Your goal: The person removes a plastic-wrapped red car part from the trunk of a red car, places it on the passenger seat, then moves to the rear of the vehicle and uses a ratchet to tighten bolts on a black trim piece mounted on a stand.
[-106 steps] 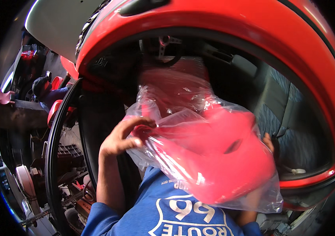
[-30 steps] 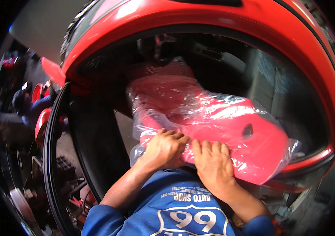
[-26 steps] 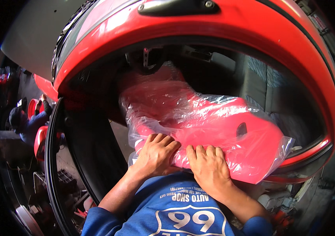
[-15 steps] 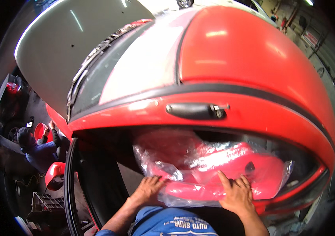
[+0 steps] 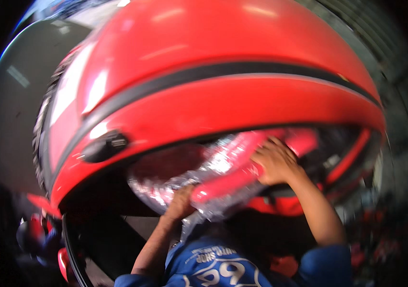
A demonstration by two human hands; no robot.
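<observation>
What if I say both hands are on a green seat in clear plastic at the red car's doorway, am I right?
Not quite: the seat is pinkish-red, not green, as the head view shows. The left hand and right hand are both on it, in clear plastic at the red car's doorway.

The left hand (image 5: 180,204) is held lower, its fingers partly hidden, with the left forearm (image 5: 153,245) slanted up toward the right; the right hand (image 5: 276,164) is placed higher, palm turned down and fingers bent, with the right forearm (image 5: 318,206) angled up and inward
</observation>
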